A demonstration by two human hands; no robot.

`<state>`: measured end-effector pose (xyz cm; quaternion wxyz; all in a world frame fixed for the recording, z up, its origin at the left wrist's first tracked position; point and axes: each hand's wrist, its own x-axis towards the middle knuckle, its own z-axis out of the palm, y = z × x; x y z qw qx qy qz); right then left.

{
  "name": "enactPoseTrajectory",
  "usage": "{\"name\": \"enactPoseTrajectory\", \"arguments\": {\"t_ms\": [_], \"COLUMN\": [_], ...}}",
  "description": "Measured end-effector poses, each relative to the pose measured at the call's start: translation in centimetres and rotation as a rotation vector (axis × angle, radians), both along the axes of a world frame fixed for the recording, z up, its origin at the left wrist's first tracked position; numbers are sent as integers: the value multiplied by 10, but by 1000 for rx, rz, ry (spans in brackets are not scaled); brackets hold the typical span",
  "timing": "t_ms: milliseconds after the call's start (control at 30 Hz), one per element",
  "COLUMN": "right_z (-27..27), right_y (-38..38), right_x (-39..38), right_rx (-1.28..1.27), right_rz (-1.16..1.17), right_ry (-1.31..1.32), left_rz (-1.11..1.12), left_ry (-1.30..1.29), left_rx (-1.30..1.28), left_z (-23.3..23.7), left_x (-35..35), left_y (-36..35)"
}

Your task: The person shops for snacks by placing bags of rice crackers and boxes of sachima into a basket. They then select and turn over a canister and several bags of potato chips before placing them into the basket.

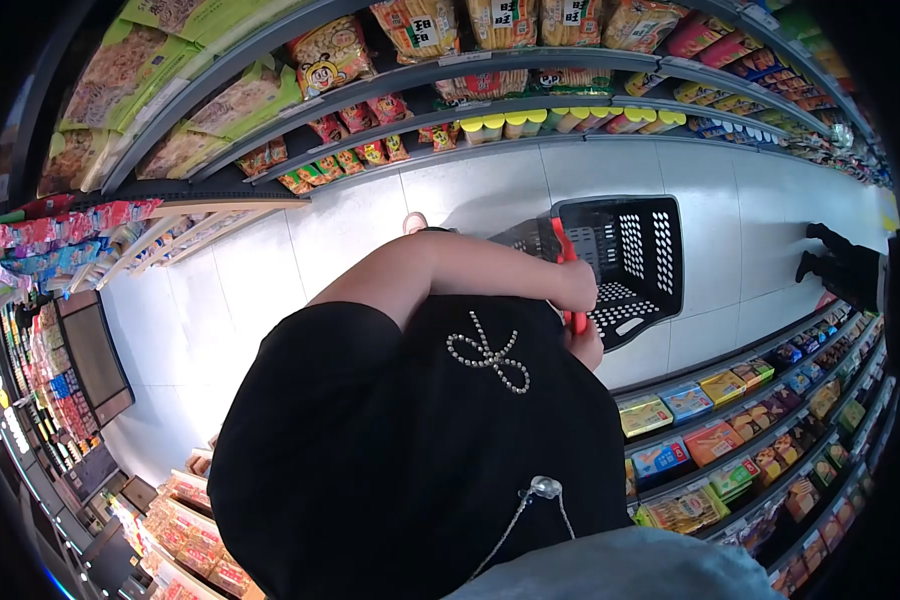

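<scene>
My left hand [576,287] is out in front of my chest, its fingers wrapped tight round the red handle [563,243] of the black basket [660,250]. The handle rises out of the top of that fist and comes out below it too, running down to my right hand [588,347]. That hand sits just under the left one, against the lower stretch of the handle. My black shirt [410,450] hides most of it, so I cannot tell whether its fingers are closed or loose.

The basket hangs just beyond both hands, on the far side of my knuckles, its open mouth turned toward me and its holed walls showing. It is over the pale tiled floor [490,190], between the two rows of shelves [530,70] packed with snack packets. Further down the aisle, well apart from the basket, is a pair of dark shoes [825,250] belonging to someone else.
</scene>
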<state>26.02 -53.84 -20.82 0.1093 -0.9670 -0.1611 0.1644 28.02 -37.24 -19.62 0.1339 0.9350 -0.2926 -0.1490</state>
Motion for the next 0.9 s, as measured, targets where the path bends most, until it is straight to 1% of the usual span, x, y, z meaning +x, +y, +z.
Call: {"name": "enactPoseTrajectory", "arguments": {"t_ms": [33,133,233,333,467,633,767,900], "right_z": [1,5,12,16,17,12,18,14], "right_y": [3,12,22,30,34,19,14,13], "right_x": [2,10,17,22,26,23,17,16], "right_rx": [-11,-35,-35,-11,18,20,34,46], "right_rz": [11,40,72,105,95,83,39,19], "right_ry": [-3,-21,-44,-73,-68,-81,-68,-78], "left_rz": [0,95,132,156,160,152,123,120], "left_ry": [-4,71,68,69,18,63,-16,27], "left_rx": [4,26,44,69,56,69,43,79], "left_z": [0,1,11,7,3,12,-1,6], "left_x": [1,8,11,15,18,16,15,17], "left_y": [2,5,15,19,22,10,-2,0]}}
